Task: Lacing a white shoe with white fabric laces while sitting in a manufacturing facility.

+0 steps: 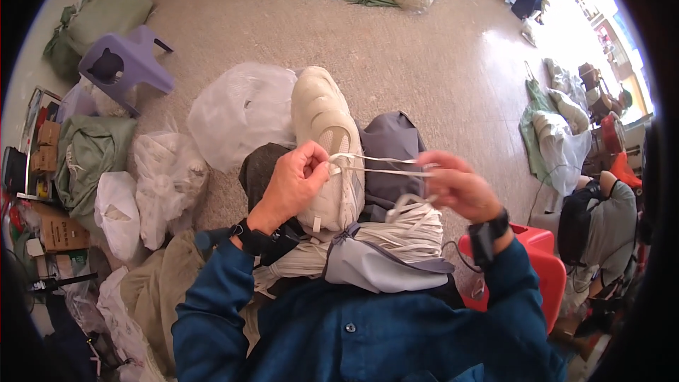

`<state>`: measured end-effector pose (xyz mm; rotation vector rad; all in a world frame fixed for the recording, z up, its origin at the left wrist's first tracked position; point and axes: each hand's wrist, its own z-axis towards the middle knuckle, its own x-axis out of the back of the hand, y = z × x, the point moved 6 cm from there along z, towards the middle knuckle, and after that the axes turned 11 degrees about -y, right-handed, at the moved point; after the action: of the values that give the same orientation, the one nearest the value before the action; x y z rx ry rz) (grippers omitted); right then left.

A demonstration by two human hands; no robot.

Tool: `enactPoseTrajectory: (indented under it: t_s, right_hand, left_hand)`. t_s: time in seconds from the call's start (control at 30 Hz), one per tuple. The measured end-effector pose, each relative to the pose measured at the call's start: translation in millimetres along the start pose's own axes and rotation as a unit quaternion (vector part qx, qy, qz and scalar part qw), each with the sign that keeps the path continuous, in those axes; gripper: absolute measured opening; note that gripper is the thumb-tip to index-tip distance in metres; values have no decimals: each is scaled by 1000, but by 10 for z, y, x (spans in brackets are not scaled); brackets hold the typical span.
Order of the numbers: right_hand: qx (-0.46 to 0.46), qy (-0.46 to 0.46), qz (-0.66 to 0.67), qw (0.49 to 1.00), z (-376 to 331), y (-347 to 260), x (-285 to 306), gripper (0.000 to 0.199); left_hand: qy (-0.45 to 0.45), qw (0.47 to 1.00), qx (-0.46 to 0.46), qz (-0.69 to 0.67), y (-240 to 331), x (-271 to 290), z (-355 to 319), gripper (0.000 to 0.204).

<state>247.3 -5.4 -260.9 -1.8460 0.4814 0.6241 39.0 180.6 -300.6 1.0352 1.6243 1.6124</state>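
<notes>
Cream lace (385,160), two strands, leaves one shoe (339,140), left hand (291,185) and right hand (465,187) pinching.

The shoe (317,110) is cream, with silvery-grey stripes low on its side, and both the shoelace (389,170) and the bundle of laces (407,240) are off-white beside a pale grey cloth (385,272) edged in darker grey. The shirt (304,332) is deep teal-blue. Around these show a lilac stool (154,60) with a dark cat-head shape on its seat, a bright red stool (550,269), dull green sacks (117,14) and a mottled beige floor (424,64).
</notes>
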Motion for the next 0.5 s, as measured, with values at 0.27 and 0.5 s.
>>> enactPoseTrajectory:
  t_s: [0.27, 0.5]
  right_hand:
    - [-37, 404, -380, 831, -1388, -241, 1083, 24]
    - [104, 223, -406, 880, -253, 121, 421, 23]
  left_hand:
    - [-20, 1000, 11, -18, 52, 39, 31, 5]
    - [-14, 976, -39, 216, 321, 26, 29, 4]
